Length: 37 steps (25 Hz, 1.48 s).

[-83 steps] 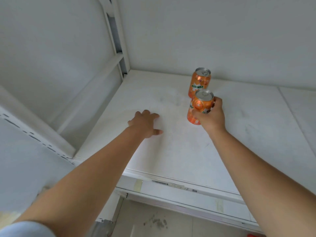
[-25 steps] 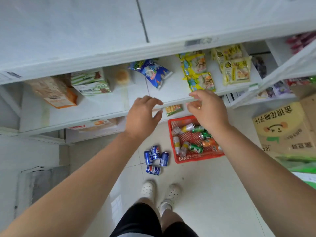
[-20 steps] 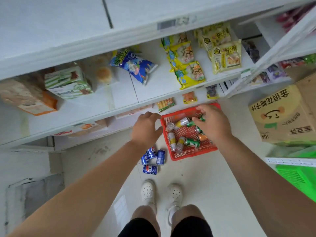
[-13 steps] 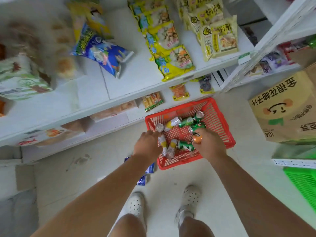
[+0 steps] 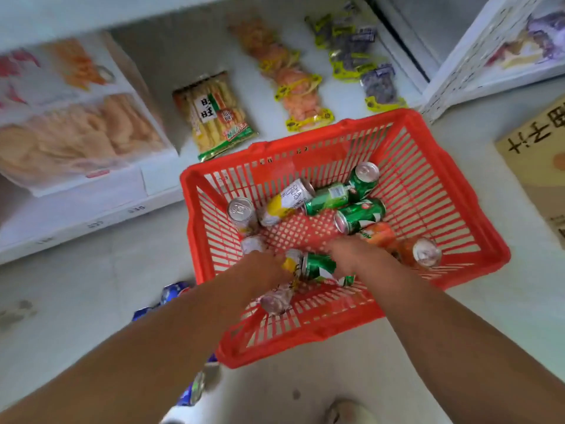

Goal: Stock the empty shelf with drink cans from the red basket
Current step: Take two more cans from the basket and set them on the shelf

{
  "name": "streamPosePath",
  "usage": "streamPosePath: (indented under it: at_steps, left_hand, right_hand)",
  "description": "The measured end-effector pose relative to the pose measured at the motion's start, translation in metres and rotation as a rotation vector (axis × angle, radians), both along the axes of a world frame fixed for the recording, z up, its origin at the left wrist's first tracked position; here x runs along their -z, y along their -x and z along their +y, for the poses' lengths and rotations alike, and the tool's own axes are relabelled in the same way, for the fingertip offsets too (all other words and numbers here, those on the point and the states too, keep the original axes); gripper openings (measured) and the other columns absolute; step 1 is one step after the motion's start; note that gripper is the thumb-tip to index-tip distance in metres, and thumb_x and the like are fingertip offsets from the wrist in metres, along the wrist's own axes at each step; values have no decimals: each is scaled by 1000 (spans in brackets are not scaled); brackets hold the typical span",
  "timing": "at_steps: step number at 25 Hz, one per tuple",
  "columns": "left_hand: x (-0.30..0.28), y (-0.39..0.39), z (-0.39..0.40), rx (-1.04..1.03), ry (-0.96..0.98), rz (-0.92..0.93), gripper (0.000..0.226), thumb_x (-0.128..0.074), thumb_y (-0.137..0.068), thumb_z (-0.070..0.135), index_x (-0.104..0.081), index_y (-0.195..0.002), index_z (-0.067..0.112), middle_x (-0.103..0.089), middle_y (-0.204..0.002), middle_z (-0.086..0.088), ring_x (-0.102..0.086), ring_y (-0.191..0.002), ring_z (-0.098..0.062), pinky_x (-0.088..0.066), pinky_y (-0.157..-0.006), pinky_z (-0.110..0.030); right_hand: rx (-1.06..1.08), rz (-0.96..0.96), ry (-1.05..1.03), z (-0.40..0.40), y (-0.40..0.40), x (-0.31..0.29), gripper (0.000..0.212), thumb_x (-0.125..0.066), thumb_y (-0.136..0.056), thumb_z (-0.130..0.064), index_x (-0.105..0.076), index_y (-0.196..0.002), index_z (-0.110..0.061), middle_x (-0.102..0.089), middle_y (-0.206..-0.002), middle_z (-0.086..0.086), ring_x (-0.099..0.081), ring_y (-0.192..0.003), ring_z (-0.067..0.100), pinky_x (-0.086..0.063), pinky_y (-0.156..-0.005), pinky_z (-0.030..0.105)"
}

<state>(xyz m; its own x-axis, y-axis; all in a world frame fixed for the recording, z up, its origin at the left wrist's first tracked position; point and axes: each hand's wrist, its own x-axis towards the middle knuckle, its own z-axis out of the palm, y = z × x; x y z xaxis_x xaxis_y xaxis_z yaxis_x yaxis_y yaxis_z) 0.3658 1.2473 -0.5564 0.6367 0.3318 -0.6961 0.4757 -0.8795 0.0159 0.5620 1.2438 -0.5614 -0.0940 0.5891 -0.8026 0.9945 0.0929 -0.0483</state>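
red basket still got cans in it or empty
Not empty: the red basket holds several cans lying on their sides, green cans among them.

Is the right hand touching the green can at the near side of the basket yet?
Touching. In the head view the right hand lies over the green can, its blurred fingers overlapping the can with no gap inside the red basket.
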Motion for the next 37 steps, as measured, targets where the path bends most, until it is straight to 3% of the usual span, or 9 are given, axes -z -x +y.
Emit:
streamPosePath:
  at_steps: [4, 8, 13, 16, 20, 25, 31, 34, 37]
  left_hand:
    - [32, -29, 7, 572, -100, -37, 36, -45, -94, 37, -51, -126, 23, -44, -137, -11, -39, -127, -32, -36, -99, -42]
    - [45, -31, 8, 650, -162, -26, 33, -43, -96, 30, -49, -128, 33, -31, -147, -6, -26, -135, -32, -33, -101, -40]
    - [40, -17, 23, 297, -7, -197, 45, -57, -86, 23, -46, -130, 26, -42, -137, -2, -37, -124, -27, -42, -85, -39]
    - [34, -9, 36, -102, 150, -308, 61, -76, -69, 28, -51, -125, 26, -54, -127, -1, -49, -114, -25, -45, -91, -39]
    - [35, -1, 46, -644, 226, -513, 67, -85, -58, 26, -58, -119, 23, -65, -115, -2, -60, -105, -21, -45, -86, -27]
    - [48, -4, 50, -1251, 307, -624, 80, -85, -58, 16, -49, -128, 24, -63, -113, 2, -58, -108, -20, -45, -86, -25]
    - [62, -13, 27, -1648, 226, -769, 71, -84, -59, 16, -52, -122, 22, -65, -115, 0, -59, -108, -23, -48, -93, -33]
    - [63, -17, 19, -1703, 193, -808, 67, -84, -60, 16, -52, -118, 20, -65, -114, -2, -59, -107, -24, -48, -95, -38]
    - [62, -20, 14, -1727, 181, -862, 64, -84, -62, 11, -52, -117, 18, -60, -101, 4, -58, -104, -21, -47, -92, -32]
  right_hand:
    - [-131, -68, 160, 27, 6, 37, 54, -75, -74, -36, -58, -118, -9, -60, -110, 6, -59, -100, 26, -52, -87, 39]
    - [-242, -90, 157, 21, 23, 55, 54, -75, -74, -38, -59, -117, -11, -63, -112, 5, -61, -101, 24, -51, -89, 36]
    - [-109, -58, 141, 21, 18, 57, 74, -79, -68, -37, -48, -130, -13, -58, -121, 5, -58, -107, 24, -50, -91, 34]
    - [-29, -32, 157, 25, 12, 55, 80, -78, -66, -39, -43, -134, -13, -56, -122, 6, -57, -106, 24, -52, -89, 36]
    - [-42, -50, 70, 41, 13, 38, 49, -74, -65, -44, -51, -99, -16, -55, -85, 0, -56, -75, 19, -47, -64, 30]
    - [16, -126, -236, 61, 15, 24, 71, -75, -64, -44, -38, -118, -17, -50, -93, 2, -56, -95, 27, -45, -70, 34]
    - [351, 315, -511, 43, 5, 49, 83, -82, -63, -30, -37, -131, -16, -45, -129, 9, -42, -121, 28, -40, -96, 36]
    - [538, 465, -472, 37, -5, 59, 93, -86, -59, -27, -31, -133, -19, -46, -126, 7, -51, -113, 26, -41, -86, 31]
    - [571, 493, -422, 33, -13, 65, 93, -86, -60, -24, -30, -133, -23, -53, -108, 3, -55, -105, 24, -37, -79, 27]
